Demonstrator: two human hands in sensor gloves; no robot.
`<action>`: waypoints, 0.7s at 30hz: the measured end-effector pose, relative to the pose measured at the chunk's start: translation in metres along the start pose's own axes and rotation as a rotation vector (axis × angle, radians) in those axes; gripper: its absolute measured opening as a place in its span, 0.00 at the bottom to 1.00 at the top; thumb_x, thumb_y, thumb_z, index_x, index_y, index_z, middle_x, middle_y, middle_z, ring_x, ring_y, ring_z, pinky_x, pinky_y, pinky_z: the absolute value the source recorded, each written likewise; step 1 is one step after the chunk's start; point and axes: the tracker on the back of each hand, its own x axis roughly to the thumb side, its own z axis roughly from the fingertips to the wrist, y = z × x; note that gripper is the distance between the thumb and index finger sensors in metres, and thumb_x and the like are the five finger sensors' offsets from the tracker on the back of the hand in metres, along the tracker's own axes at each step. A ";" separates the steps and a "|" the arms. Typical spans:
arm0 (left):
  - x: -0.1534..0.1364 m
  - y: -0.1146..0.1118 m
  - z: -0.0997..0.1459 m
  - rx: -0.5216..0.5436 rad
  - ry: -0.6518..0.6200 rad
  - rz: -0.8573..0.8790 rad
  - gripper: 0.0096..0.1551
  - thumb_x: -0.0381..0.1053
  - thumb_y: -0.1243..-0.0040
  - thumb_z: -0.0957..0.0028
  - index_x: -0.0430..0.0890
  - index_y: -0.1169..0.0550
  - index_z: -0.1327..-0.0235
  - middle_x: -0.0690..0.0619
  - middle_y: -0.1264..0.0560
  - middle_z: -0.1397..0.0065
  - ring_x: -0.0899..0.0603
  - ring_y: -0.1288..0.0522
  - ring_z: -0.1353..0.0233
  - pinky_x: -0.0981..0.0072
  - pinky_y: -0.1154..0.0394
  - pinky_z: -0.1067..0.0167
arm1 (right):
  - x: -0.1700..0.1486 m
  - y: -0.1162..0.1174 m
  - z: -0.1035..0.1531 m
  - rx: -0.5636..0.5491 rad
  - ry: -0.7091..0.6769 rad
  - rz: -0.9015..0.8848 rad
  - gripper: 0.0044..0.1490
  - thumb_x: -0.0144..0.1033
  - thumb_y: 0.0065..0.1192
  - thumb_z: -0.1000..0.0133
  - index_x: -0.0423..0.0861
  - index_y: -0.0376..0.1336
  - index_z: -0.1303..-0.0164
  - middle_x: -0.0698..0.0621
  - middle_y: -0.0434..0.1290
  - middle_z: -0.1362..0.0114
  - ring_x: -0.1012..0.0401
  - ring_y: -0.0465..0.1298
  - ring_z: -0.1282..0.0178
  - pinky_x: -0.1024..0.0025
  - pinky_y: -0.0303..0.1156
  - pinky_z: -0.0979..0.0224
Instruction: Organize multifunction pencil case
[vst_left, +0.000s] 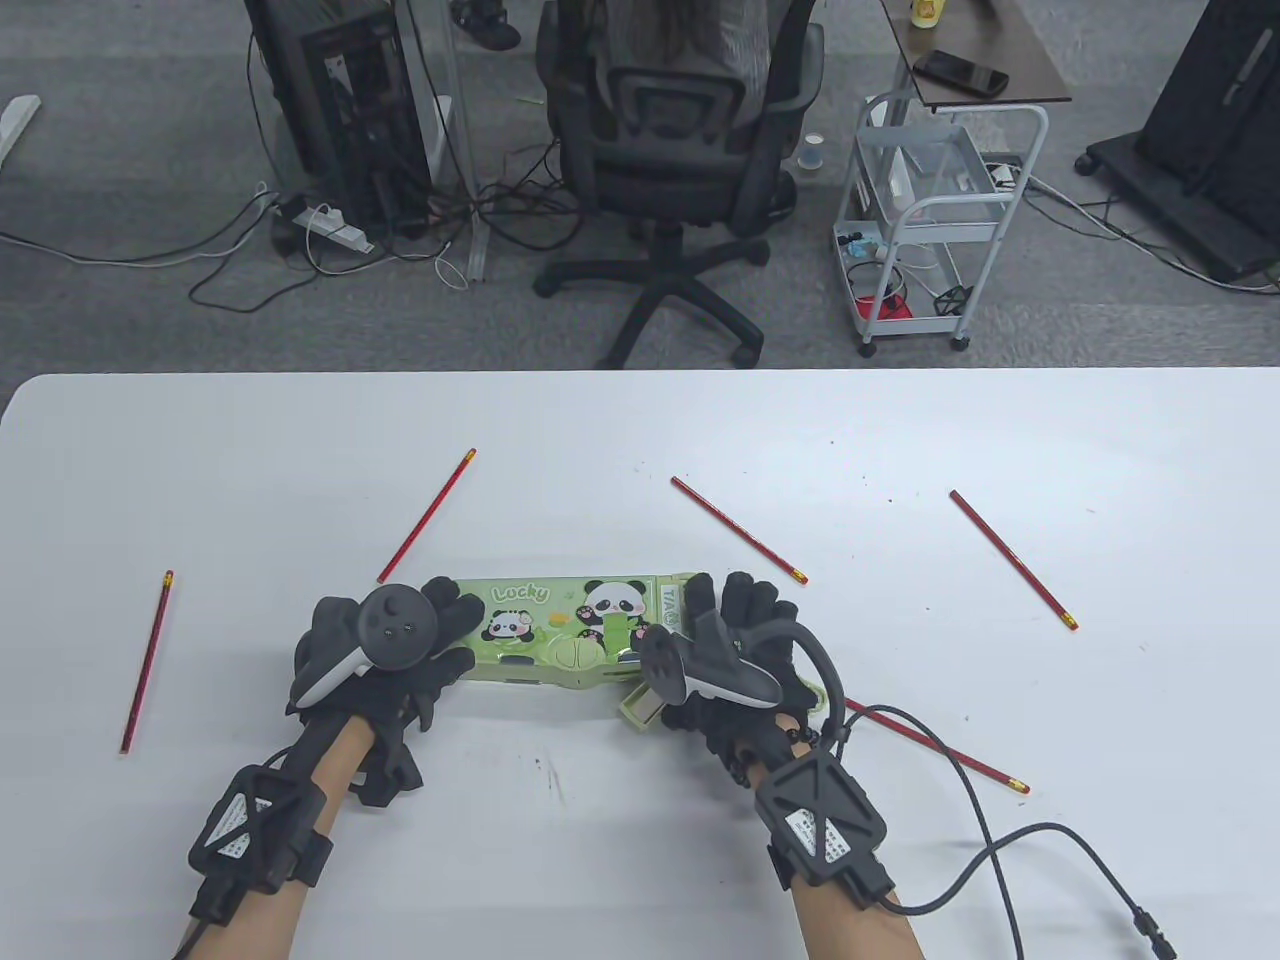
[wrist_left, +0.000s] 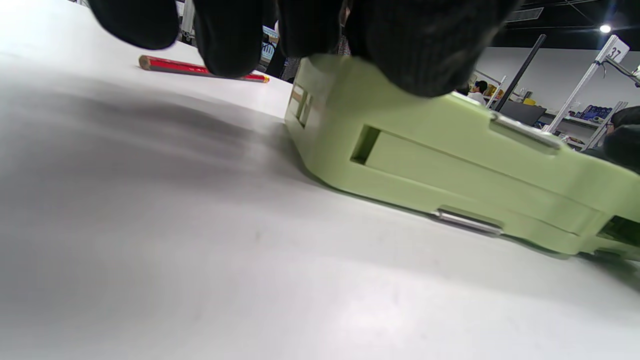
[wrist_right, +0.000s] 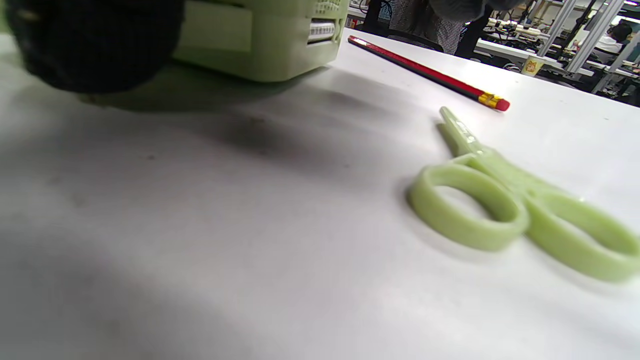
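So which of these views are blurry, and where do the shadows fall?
Table view: sharp, evenly lit. Left wrist view: the left hand's fingers are out of focus, with a soft shadow on the table beside the pencil case. Right wrist view: the scissors are blurred.

Two gloved hands enter from the bottom edge of the table view. The left hand, lower left of centre, and the right hand, lower right of centre, each curl their fingers downward in a grip.
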 end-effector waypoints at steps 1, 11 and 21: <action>0.000 0.000 0.000 0.000 0.000 0.001 0.34 0.53 0.38 0.50 0.58 0.31 0.28 0.49 0.40 0.14 0.31 0.34 0.19 0.26 0.37 0.31 | 0.000 0.000 -0.001 0.004 0.006 -0.010 0.84 0.64 0.60 0.57 0.22 0.23 0.22 0.12 0.37 0.23 0.19 0.49 0.22 0.24 0.53 0.24; -0.001 0.001 0.000 -0.002 0.000 0.013 0.33 0.53 0.38 0.51 0.58 0.31 0.28 0.49 0.40 0.14 0.31 0.34 0.19 0.26 0.37 0.31 | 0.004 -0.003 -0.018 0.011 0.061 -0.090 0.84 0.65 0.60 0.57 0.21 0.24 0.22 0.10 0.40 0.25 0.19 0.54 0.24 0.25 0.57 0.25; -0.001 0.001 0.000 -0.003 0.000 0.014 0.34 0.53 0.38 0.51 0.58 0.31 0.28 0.49 0.40 0.14 0.31 0.34 0.19 0.26 0.37 0.31 | 0.009 -0.004 -0.026 -0.016 0.071 -0.126 0.80 0.65 0.61 0.55 0.23 0.30 0.19 0.15 0.48 0.23 0.23 0.62 0.25 0.29 0.63 0.26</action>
